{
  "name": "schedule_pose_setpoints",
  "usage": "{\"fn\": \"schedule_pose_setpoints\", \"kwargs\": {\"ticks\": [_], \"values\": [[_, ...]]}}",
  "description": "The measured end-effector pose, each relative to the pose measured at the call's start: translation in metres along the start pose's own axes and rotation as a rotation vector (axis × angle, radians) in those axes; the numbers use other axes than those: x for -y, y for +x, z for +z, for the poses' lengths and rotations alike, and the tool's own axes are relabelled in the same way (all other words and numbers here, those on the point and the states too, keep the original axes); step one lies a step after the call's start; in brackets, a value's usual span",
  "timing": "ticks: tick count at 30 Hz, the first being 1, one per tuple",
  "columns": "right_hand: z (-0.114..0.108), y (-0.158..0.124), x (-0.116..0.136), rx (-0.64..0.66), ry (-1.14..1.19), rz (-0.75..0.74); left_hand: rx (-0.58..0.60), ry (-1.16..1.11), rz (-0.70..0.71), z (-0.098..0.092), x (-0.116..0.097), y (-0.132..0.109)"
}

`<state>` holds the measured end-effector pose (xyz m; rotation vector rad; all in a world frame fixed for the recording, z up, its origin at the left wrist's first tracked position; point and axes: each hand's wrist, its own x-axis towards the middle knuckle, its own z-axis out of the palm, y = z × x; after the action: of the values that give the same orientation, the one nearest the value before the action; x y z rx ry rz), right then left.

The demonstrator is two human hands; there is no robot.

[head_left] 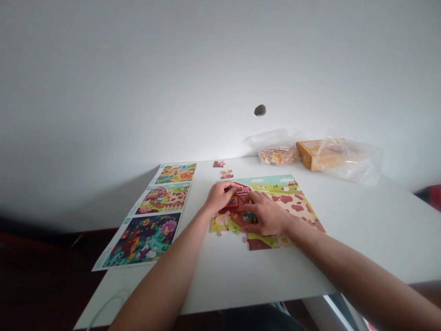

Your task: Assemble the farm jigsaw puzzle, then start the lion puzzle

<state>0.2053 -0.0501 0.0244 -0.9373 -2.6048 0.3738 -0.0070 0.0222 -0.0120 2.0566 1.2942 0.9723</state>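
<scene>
Puzzle sits centre frame on the surface. I see the left hand with fingers pinching a red piece at the barn, the right hand spread flat beside it. I judge this the fitting step; next calls for aligned tabs and a gentle press.

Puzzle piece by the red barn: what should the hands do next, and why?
Probably press the piece down into place. The left hand holds it beside the barn, and the right hand lies flat on the puzzle next to it.
</scene>
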Motion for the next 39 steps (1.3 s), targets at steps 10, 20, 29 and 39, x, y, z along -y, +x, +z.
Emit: {"fn": "schedule_pose_setpoints", "kwargs": {"ticks": [10, 20, 29, 39], "values": [[-0.0004, 0.0004, -0.0009, 0.007, 0.030, 0.008, -0.004, -0.007, 0.006, 0.0001, -0.0004, -0.0001], [-0.0003, 0.0017, -0.0015, 0.021, 0.045, 0.025, 0.002, 0.020, 0.003, -0.0009, -0.0036, 0.0005], [0.0000, 0.0008, -0.0029, -0.011, 0.091, 0.003, 0.004, 0.020, -0.001, -0.0012, -0.0041, -0.0004], [-0.0011, 0.0015, -0.0037, -0.009, 0.077, 0.001, 0.006, 0.011, 0.001, -0.0018, -0.0051, -0.0002]]}}
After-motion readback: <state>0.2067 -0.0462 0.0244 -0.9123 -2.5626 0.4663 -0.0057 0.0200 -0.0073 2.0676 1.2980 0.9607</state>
